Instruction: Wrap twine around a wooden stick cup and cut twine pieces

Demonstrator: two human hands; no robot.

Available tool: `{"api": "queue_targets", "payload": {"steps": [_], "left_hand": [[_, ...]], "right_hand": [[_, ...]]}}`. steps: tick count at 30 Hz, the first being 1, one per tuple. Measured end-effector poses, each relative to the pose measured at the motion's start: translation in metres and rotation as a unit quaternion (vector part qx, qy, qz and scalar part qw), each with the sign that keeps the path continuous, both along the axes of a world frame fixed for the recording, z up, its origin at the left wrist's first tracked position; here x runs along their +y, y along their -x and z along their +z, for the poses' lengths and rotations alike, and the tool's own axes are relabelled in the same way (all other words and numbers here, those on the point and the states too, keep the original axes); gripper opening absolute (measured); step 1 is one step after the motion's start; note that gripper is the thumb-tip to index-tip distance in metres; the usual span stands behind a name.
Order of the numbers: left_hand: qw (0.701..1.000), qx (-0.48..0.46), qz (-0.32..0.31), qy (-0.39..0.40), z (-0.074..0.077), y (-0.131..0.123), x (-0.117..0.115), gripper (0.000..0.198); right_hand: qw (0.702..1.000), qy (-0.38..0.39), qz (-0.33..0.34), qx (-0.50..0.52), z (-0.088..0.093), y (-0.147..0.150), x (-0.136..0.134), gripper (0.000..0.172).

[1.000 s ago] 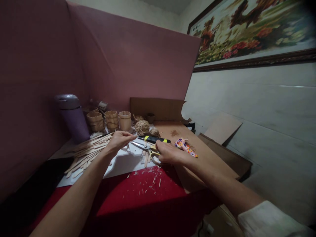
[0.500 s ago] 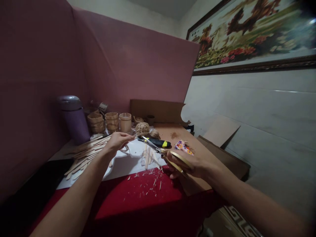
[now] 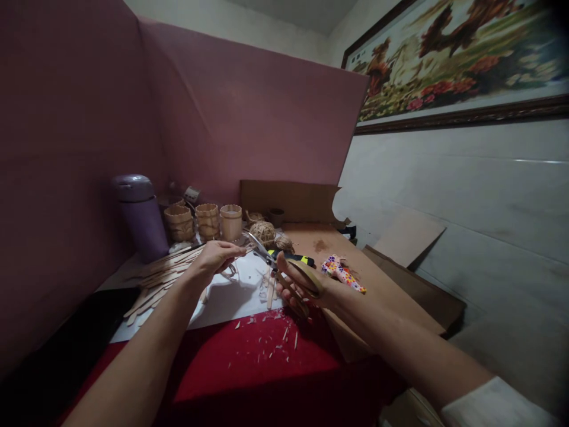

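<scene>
My left hand [image 3: 217,256] is closed in a pinch on a thin strand of twine [image 3: 231,273], whose loose loop hangs below the fingers over white paper [image 3: 222,302]. Gold-handled scissors [image 3: 304,279] are in my right hand [image 3: 293,283], fingers through the loops. Their blades are apart and point at the strand close to the left fingertips; whether they touch it I cannot tell. Just behind the blades sits a ball of twine [image 3: 263,233] with a smaller bundle [image 3: 283,243] beside it. A black and yellow tool [image 3: 306,259] lies partly hidden behind the right hand.
Flat wooden sticks [image 3: 164,276] are heaped at the left. Behind them stand a purple flask [image 3: 144,228] and several stick-covered cups [image 3: 207,221]. A flower-patterned glue gun [image 3: 342,273] rests on the cardboard [image 3: 342,246]. Wood scraps litter the red cloth [image 3: 249,356].
My right hand has brought the scissors left and closer to the left hand, with the blades now spread near the twine. The left hand keeps its pinch. The view has shifted slightly.
</scene>
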State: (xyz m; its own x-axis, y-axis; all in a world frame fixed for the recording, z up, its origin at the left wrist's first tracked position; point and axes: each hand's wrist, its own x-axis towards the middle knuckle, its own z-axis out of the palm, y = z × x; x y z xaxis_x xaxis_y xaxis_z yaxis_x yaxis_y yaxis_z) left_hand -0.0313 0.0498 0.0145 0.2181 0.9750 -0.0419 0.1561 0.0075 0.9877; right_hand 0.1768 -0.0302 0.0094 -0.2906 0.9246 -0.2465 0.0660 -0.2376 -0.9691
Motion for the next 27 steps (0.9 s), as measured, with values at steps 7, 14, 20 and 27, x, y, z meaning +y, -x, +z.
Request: {"api": "queue_targets", "payload": {"steps": [7, 14, 20, 27], "left_hand": [[1.000, 0.008, -0.016, -0.002, 0.001, 0.002, -0.001, 0.021], [1.000, 0.023, -0.006, 0.002, 0.003, 0.001, -0.002, 0.024], [0.999, 0.036, -0.011, -0.010, 0.002, 0.003, -0.001, 0.021], [0.999, 0.043, -0.003, -0.001, 0.008, 0.001, -0.005, 0.017]], "right_hand": [[1.000, 0.012, 0.010, 0.022, 0.002, 0.004, 0.004, 0.051], [0.999, -0.014, 0.006, 0.030, -0.009, 0.005, 0.014, 0.045], [0.998, -0.058, 0.002, -0.007, -0.015, 0.004, 0.015, 0.042], [0.999, -0.036, -0.001, -0.017, -0.012, 0.010, 0.012, 0.032]]}}
